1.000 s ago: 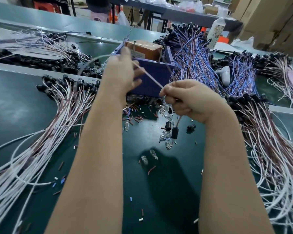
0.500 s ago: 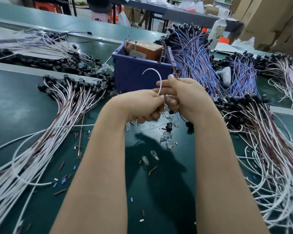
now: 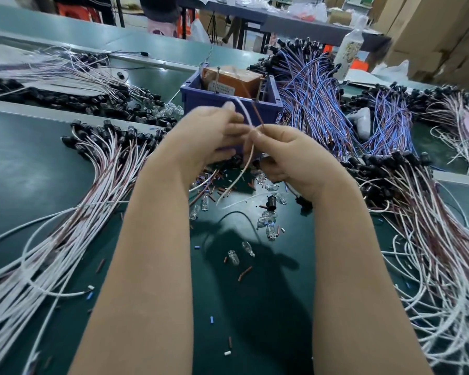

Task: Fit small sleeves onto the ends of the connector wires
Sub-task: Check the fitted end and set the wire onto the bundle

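Over the green bench (image 3: 38, 163), the left hand (image 3: 214, 136) pinches a white wire (image 3: 244, 115); the right hand (image 3: 290, 155) pinches a brown wire (image 3: 257, 115); both hands are close together.

Table top (image 3: 38, 171): dark green, matt.
Bin (image 3: 228, 100): blue plastic, smooth.
Box (image 3: 236, 81) in the bin: brown cardboard, matt.
Small bulbs (image 3: 266, 220): clear glass, glossy.
Held wires (image 3: 244, 115): smooth plastic coat, slightly shiny.

A dark green table mat (image 3: 25, 171) carries white-and-maroon wire bundles (image 3: 79, 212) with black caps (image 3: 114, 131) at left. Upper right, blue-and-brown wires (image 3: 309, 98) flank a blue plastic bin (image 3: 201, 98).
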Motion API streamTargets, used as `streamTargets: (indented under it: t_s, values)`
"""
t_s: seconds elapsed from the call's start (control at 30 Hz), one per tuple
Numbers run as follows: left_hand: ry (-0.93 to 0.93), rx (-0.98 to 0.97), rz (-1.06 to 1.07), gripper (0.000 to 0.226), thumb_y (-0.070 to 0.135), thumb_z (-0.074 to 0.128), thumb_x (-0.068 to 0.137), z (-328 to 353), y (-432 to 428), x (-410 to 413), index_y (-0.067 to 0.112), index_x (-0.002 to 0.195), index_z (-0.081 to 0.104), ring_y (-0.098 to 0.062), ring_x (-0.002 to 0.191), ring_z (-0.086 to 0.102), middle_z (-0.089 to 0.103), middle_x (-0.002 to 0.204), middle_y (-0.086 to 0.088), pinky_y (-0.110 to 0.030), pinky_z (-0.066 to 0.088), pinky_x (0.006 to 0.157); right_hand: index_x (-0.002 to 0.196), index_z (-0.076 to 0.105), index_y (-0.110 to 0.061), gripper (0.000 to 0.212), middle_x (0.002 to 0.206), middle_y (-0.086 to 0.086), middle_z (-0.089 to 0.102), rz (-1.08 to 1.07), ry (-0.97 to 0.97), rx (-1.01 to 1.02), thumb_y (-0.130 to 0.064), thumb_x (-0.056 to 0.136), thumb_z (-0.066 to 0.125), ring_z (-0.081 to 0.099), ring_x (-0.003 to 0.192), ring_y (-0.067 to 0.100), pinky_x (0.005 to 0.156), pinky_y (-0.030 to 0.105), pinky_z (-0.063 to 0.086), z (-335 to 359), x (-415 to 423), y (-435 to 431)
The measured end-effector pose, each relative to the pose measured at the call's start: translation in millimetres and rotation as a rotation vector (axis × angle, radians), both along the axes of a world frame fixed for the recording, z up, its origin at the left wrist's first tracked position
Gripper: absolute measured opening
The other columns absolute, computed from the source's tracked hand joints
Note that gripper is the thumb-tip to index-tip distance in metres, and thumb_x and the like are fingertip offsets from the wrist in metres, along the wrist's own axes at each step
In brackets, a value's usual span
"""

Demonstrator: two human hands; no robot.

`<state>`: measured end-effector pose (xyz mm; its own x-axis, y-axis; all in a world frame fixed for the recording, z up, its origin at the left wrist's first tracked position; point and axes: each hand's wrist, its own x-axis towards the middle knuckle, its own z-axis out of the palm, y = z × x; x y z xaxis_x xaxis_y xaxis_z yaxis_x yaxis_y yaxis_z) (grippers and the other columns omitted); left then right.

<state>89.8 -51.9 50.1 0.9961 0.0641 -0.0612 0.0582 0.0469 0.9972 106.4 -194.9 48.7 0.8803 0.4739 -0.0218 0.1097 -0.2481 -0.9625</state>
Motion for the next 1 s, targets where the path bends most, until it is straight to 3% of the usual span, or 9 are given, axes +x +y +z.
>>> streamTargets:
  t_s: [0.07, 0.17, 0.33, 0.47, 0.57, 0.63, 0.7, 0.83, 1.0]
  values:
    - [-0.060, -0.178, 0.069, 0.024, 0.021, 0.038, 0.102, 3, -3, 1, 0.010, 0.093, 0.058, -0.007, 0.069, 0.069, 0.073, 0.076, 0.002, -0.025, 0.057, 0.062, 0.079, 0.055, -0.011, 0.028, 0.081, 0.018, 0.048, 0.093, 0.037, -0.031, -0.016, 0.102, 0.040, 0.023, 0.037, 0.005, 0.037, 0.014, 0.017, -1, -3, 4]
    - [-0.124, -0.209, 0.161, 0.025, 0.016, 0.042, 0.101, 0, -3, 3, 0.014, 0.084, 0.061, 0.001, 0.051, 0.057, 0.066, 0.057, 0.010, -0.018, 0.048, 0.050, 0.085, 0.061, -0.009, 0.028, 0.072, 0.007, 0.055, 0.064, 0.067, 0.006, -0.019, 0.102, 0.040, 0.024, 0.036, 0.004, 0.037, 0.013, 0.017, -1, -2, 5]
    - [-0.220, 0.226, 0.352, 0.024, 0.016, 0.045, 0.099, -13, 5, 9, 0.016, 0.084, 0.063, 0.006, 0.042, 0.046, 0.063, 0.063, 0.008, -0.008, 0.036, 0.046, 0.090, 0.062, -0.011, 0.029, 0.068, 0.000, 0.047, -0.250, 0.112, 0.126, -0.031, 0.101, 0.043, 0.027, 0.035, 0.003, 0.036, 0.015, 0.020, 0, 6, -1]
    - [-0.220, 0.400, 0.367, 0.020, 0.017, 0.046, 0.098, -16, 5, 10, 0.016, 0.090, 0.065, 0.001, 0.050, 0.049, 0.064, 0.064, 0.009, -0.020, 0.044, 0.062, 0.089, 0.062, -0.009, 0.036, 0.064, -0.001, 0.039, -0.337, 0.197, 0.310, -0.031, 0.103, 0.037, 0.025, 0.037, 0.005, 0.037, 0.016, 0.019, 3, 7, 11]
    - [-0.225, 0.429, 0.388, 0.020, 0.017, 0.046, 0.098, -15, 6, 10, 0.017, 0.089, 0.064, -0.005, 0.056, 0.050, 0.064, 0.065, 0.008, -0.028, 0.048, 0.072, 0.086, 0.062, -0.008, 0.030, 0.060, -0.001, 0.037, -0.286, 0.051, 0.376, -0.011, 0.102, 0.036, 0.030, 0.045, 0.008, 0.043, 0.018, 0.024, 7, 3, 23]
    - [-0.245, 0.457, 0.414, 0.019, 0.017, 0.046, 0.098, -15, 7, 10, 0.017, 0.089, 0.063, -0.005, 0.059, 0.052, 0.063, 0.065, 0.008, -0.029, 0.050, 0.075, 0.085, 0.063, -0.013, 0.028, 0.060, -0.002, 0.045, -0.259, -0.104, 0.339, -0.007, 0.100, 0.040, 0.044, 0.053, 0.009, 0.052, 0.020, 0.037, 6, -1, 27]
    - [-0.262, 0.489, 0.439, 0.015, 0.017, 0.047, 0.098, -12, 9, 8, 0.018, 0.090, 0.060, -0.003, 0.059, 0.053, 0.062, 0.064, 0.010, -0.027, 0.050, 0.077, 0.088, 0.065, -0.019, 0.022, 0.067, -0.005, 0.057, -0.316, -0.286, 0.143, -0.011, 0.098, 0.047, 0.054, 0.064, 0.006, 0.066, 0.022, 0.046, 6, -3, 28]
    - [-0.298, 0.467, 0.492, 0.009, 0.018, 0.047, 0.098, -2, 13, 3, 0.015, 0.092, 0.053, 0.002, 0.051, 0.049, 0.063, 0.065, 0.011, -0.022, 0.045, 0.068, 0.091, 0.069, -0.024, 0.017, 0.078, -0.007, 0.060, -0.435, -0.482, -0.122, -0.018, 0.095, 0.053, 0.044, 0.061, 0.000, 0.065, 0.019, 0.038, 3, 0, 19]
    - [-0.387, 0.364, 0.501, 0.008, 0.017, 0.049, 0.095, 16, 14, -10, 0.017, 0.089, 0.055, 0.005, 0.043, 0.048, 0.066, 0.064, 0.007, -0.009, 0.041, 0.050, 0.084, 0.059, -0.011, 0.025, 0.079, 0.007, 0.060, -0.348, -0.199, 0.325, -0.008, 0.101, 0.040, 0.058, 0.066, 0.013, 0.069, 0.024, 0.055, 4, 3, 18]
